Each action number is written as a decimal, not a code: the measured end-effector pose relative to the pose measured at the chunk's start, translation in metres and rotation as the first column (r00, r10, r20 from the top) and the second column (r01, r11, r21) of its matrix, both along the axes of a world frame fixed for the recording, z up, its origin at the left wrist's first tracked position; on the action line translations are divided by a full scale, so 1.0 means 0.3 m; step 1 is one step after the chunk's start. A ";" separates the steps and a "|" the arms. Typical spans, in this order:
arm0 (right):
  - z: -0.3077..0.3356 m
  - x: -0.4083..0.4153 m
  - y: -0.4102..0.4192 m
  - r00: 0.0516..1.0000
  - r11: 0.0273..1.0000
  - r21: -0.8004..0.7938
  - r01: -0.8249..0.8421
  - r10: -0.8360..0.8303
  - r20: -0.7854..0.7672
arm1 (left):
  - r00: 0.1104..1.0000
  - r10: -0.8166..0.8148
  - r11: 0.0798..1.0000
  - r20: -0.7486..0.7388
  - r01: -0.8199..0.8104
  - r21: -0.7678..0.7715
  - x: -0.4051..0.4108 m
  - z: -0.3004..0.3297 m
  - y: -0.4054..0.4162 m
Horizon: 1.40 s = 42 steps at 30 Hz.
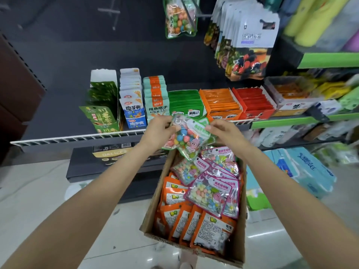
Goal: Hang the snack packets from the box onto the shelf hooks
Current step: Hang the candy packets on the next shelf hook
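2 hands: the left hand (161,128) and right hand (221,131) both pinch the top edge of 1 green-trimmed clear plastic packet of coloured candy balls (191,139), fingers curled onto it, held above the far end of the box.
Box: the open brown cardboard box (149,216) sits at 6 o'clock from the packet, filled with pink-trimmed clear candy packets (210,194) lying on orange foil snack packets (210,232).
Target hook: a metal shelf hook (189,8) at 12 o'clock carries a matching green-trimmed packet (179,18); its tip is blurred, so free room on it is probably there but unclear.
Shelf: the wire-edged dark shelf (77,137) holds upright snack cartons behind the hands.
Risk 1: the hang hole is hidden by fingers; a blind lift could miss the hook and tear the header.
Risk 2: slippery film may slide from a light pinch and drop.
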State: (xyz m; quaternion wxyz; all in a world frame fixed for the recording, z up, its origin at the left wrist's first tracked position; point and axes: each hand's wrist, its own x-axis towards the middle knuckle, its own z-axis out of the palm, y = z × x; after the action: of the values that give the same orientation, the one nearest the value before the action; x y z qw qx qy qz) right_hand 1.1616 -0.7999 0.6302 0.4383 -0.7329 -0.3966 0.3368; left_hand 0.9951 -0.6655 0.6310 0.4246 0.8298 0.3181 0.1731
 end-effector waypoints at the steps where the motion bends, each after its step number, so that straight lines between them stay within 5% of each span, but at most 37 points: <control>1: 0.031 0.006 0.008 1.000 1.000 0.022 0.004 -0.004 -0.018 | 1.000 0.010 1.000 0.009 -0.010 -0.018 0.007 0.022 0.007; 9: 0.204 0.101 0.089 0.988 0.965 0.212 0.156 -0.157 -0.013 | 0.999 -0.040 0.959 0.007 0.036 0.282 0.081 0.258 0.049; 12: 0.238 0.163 0.107 0.971 0.924 0.300 0.237 -0.232 -0.054 | 0.996 0.029 0.903 0.087 -0.063 0.426 0.107 0.296 0.072; 17: 0.292 0.196 0.116 0.975 0.931 0.359 0.066 -0.136 0.173 | 1.000 0.025 0.948 -0.008 -0.022 0.318 0.165 0.341 0.090; 22: 0.321 0.195 0.162 0.936 0.912 0.395 -0.114 -0.035 0.349 | 0.994 -0.007 0.912 -0.109 0.051 0.407 0.238 0.387 0.092; 28: 0.334 0.210 0.241 0.957 0.865 0.494 0.091 -0.213 0.198 | 0.962 0.227 0.910 0.149 -0.264 0.318 0.224 0.403 0.174; 33: 0.369 0.209 0.321 0.960 0.829 0.540 0.145 -0.250 0.126 | 0.883 0.417 0.824 0.216 -0.468 0.320 0.183 0.415 0.226; 42: 0.340 0.188 0.402 0.924 0.770 0.602 0.210 -0.358 0.134 | 0.873 0.445 0.815 0.198 -0.486 0.316 0.180 0.434 0.272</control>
State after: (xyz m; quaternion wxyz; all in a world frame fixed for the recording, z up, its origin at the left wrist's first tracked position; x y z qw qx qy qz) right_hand 1.2180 -0.6795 0.7323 0.6341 -0.6521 -0.4137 0.0383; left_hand 1.0491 -0.5840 0.7612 0.2294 0.7780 0.4500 0.3737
